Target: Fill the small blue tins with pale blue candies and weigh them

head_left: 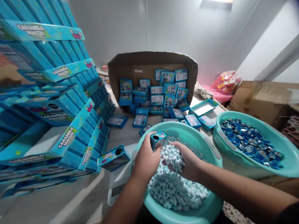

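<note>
My left hand (147,158) is closed around a small blue candy box (159,138), held tilted over the basin with a round dark hole showing in its end. Beside it, my right hand (187,158) is cupped and full of small white and pale-blue candies (173,157). Both hands are above a turquoise basin (217,199) with many more of these candies in it. Left of the basin, another blue box (114,158) with a round hole lies on a white kitchen scale (112,194), partly hidden by my left forearm.
Stacked blue display cartons (70,137) rise on the left. Behind the basin, an open cardboard box (114,68) lies on its side with several blue candy boxes in and before it. A second turquoise basin (289,152) of blue and silver caps stands right, near brown cartons (261,96).
</note>
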Available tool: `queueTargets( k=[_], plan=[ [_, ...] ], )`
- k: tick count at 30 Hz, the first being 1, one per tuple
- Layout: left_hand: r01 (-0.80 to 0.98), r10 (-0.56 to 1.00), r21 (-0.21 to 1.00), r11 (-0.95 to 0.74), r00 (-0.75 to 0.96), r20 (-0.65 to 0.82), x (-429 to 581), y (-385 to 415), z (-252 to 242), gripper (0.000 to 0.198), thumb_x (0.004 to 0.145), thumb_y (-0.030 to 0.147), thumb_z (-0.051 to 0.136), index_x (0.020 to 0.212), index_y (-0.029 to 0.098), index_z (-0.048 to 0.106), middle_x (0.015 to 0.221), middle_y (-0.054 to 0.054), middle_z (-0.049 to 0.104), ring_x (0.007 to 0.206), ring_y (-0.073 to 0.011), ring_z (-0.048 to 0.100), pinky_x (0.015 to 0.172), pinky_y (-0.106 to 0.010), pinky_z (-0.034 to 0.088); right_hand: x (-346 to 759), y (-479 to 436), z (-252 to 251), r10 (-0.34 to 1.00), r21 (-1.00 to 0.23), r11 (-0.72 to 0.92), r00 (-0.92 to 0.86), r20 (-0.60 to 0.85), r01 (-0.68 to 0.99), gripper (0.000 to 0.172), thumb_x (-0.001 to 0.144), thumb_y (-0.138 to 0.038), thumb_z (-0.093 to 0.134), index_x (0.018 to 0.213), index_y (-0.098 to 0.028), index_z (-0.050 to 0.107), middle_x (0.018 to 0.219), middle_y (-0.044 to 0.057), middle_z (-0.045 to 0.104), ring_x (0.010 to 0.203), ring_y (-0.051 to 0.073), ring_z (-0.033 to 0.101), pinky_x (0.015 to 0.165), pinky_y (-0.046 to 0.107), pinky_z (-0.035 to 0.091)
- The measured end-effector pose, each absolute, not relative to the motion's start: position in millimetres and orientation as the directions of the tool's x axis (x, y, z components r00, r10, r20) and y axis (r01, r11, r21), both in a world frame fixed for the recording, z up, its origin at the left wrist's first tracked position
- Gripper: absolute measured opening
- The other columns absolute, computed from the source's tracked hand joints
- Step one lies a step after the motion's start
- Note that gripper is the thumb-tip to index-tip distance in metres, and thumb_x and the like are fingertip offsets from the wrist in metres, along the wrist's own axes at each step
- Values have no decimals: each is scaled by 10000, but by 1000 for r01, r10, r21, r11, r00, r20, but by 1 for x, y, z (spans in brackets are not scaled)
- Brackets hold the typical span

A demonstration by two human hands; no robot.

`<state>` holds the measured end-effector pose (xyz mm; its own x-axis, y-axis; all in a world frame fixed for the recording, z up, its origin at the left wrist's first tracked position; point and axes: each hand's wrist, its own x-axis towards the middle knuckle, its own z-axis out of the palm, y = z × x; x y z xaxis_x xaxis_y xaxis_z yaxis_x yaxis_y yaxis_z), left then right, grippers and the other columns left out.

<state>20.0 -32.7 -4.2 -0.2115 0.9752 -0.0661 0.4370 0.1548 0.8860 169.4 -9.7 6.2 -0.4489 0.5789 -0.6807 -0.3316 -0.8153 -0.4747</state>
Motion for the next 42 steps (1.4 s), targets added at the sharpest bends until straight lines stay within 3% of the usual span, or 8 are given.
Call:
queueTargets(
  k=[6,13,20,26,32,42],
  plan=[
    [395,996,915,78,-66,-57,20,-34,-4,443,795,165,641,1226,251,586,1215,-45,675,1127,-240,634,993,-372,475,178,2,33,646,-417,-725,-330,-689,-548,242,977,-301,495,820,-146,595,636,55,682,512,143,654,398,187,490],
    [382,988,923,-59,152,0,23,-40,-1,373,771,119,639,1109,275,646,1101,14,704,1023,-216,641,873,-322,474,172,14,56,728,-341,-623,-364,-581,-704,294,991,-322,458,816,-131,598,649,70,676,580,143,672,433,178,534],
    [335,963,924,-182,252,98,25,-42,-1,430,782,84,645,1169,271,642,1109,17,694,1035,-195,630,879,-303,456,163,11,52,819,-469,-521,-263,-509,-713,282,973,-306,470,795,-137,608,667,70,683,603,159,682,447,188,537],
    [310,955,931,-195,278,107,24,-42,0,451,788,85,652,1200,269,634,1080,23,697,982,-178,636,843,-276,467,165,7,48,880,-555,-429,-190,-436,-712,238,923,-323,550,769,-157,624,702,65,711,701,180,715,585,242,595],
    [378,955,903,-206,278,101,26,-46,1,467,815,144,657,1261,273,609,1155,-14,690,1052,-219,633,908,-312,470,165,4,42,933,-612,-341,-178,-312,-714,224,815,-367,671,693,-188,611,648,0,656,712,162,690,699,270,593],
    [401,958,896,-189,276,78,26,-47,5,362,822,175,666,1175,252,637,1098,-14,708,975,-212,646,855,-305,490,166,1,42,950,-655,-279,-101,-296,-703,154,814,-331,631,769,-186,653,672,9,671,748,172,706,668,255,568]
  ],
)
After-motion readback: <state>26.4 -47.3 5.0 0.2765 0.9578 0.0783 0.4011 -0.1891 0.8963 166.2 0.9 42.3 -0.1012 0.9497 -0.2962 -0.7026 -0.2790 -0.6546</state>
